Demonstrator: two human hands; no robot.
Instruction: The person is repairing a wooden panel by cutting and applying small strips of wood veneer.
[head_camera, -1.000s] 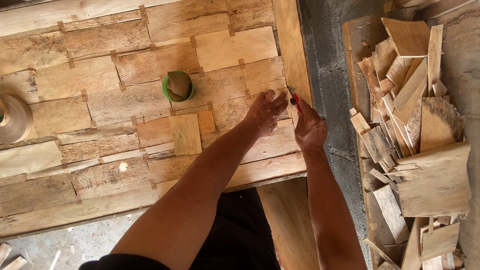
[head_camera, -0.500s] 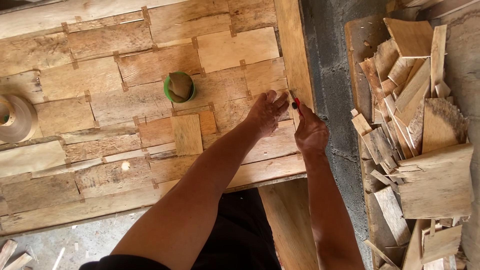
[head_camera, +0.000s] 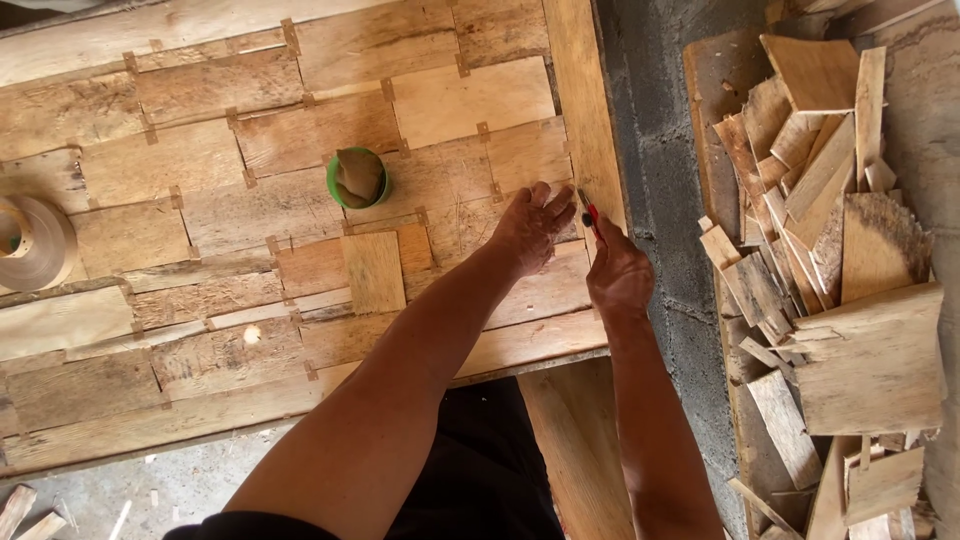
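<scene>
Veneer sheet (head_camera: 300, 200) lies taped flat on the bench, your left hand (head_camera: 530, 225) spread open pressing its 3 o'clock edge, your right hand (head_camera: 618, 275) clamped on the red-handled knife (head_camera: 590, 212): keep fingers clear and blade along the edge.

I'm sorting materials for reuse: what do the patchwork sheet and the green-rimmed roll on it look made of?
The patchwork sheet looks like thin raw wood veneer: visible grain, unfinished, joined by brown tape strips. The green-rimmed roll is probably brown paper tape on a green plastic core.
</scene>
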